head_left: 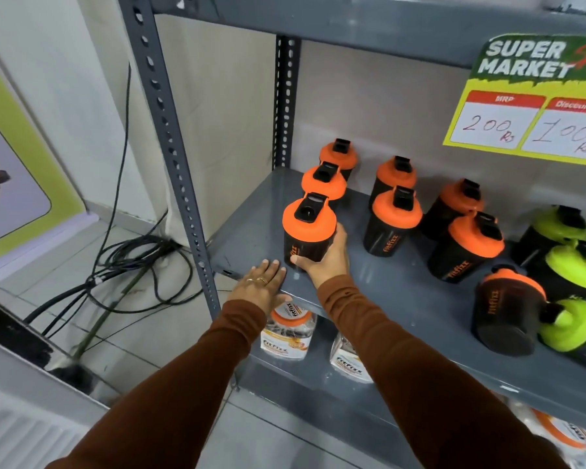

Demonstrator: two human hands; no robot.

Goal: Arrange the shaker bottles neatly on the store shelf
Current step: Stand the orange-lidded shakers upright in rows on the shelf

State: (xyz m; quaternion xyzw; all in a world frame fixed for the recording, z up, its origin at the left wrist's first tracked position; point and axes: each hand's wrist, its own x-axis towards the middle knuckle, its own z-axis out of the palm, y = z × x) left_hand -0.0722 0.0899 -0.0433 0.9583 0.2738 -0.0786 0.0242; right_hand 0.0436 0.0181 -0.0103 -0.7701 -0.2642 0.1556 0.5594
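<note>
The front shaker, black with an orange lid, stands upright near the left front of the grey shelf. The right hand is clamped round its lower body from the right. The left hand lies flat, fingers spread, on the shelf's front edge just left of the shaker, holding nothing. Two orange shakers stand in line behind it; more stand to the right, well apart. One black shaker lies tipped beside green-lidded ones. Bare shelf shows left and in front. The upright post bounds the left side.
</note>
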